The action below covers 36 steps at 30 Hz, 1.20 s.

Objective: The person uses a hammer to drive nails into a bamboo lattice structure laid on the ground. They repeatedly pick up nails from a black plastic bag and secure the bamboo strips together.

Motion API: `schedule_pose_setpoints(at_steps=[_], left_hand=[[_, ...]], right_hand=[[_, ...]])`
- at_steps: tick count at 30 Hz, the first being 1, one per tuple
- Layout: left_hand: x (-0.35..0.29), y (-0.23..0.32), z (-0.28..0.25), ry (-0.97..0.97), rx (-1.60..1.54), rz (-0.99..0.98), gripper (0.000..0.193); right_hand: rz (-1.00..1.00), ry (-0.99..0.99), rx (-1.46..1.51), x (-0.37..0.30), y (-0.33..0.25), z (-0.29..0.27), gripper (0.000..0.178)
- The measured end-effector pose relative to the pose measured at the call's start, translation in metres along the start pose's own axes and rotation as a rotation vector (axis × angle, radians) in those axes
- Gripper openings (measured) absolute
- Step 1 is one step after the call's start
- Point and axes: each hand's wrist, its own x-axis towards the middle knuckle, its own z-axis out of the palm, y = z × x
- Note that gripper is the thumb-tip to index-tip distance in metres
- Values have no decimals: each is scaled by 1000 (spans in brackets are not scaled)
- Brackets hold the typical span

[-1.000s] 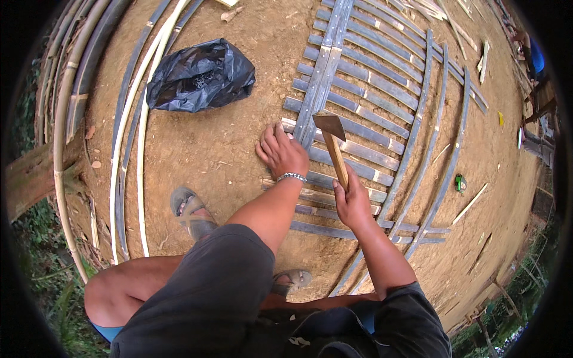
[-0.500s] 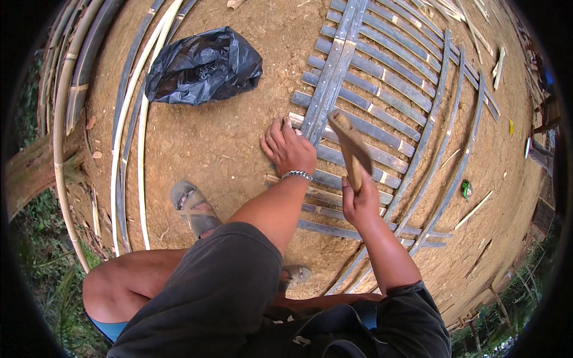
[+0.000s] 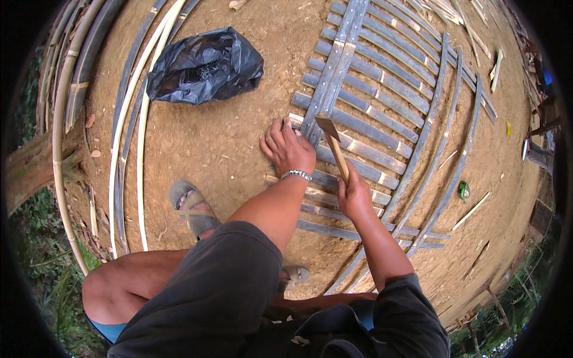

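Observation:
A panel of dark split-bamboo slats (image 3: 382,95) lies on the ground, the slats running crosswise under a pair of long bamboo strips (image 3: 336,65) dotted with nails. My left hand (image 3: 289,146) grips the end of a bamboo slat (image 3: 295,120) beside those strips, fingers curled over it; its thumb is mostly hidden. In my right hand (image 3: 355,194) is a hatchet (image 3: 340,156), closed around the wooden handle. The hatchet's metal head is at the long strips, just right of my left hand; whether it touches them I cannot tell.
A black plastic bag (image 3: 203,65), open at the top with small dark pieces inside, sits at the upper left. Long bamboo strips (image 3: 141,173) lie along the left. More curved strips (image 3: 444,149) and a small green object (image 3: 464,190) lie to the right. My sandalled foot (image 3: 194,209) is nearby.
The hatchet has come down toward the long strips, its head moving up and left in view. My right hand lowered with it. My left hand stayed in place.

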Motion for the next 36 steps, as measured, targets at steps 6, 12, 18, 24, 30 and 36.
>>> schedule_pose_setpoints(at_steps=[6,12,18,24,30,36], left_hand=[[0,-6,-1,-15,30,-9,46],[-7,-4,-3,-26,16,-7,47],[-1,-9,2,40,15,30,48],[-2,-6,1,6,17,-3,44],[-3,-6,2,15,-4,7,43],[-2,-6,-2,60,-37,60,39]], right_hand=[[-126,195,186,-12,3,3,51],[11,55,4,2,3,13,46],[-354,260,37,0,18,26,38],[-22,184,197,0,-15,14,42],[79,-144,-100,6,-4,15,43],[-154,165,53,-8,-9,19,44]])
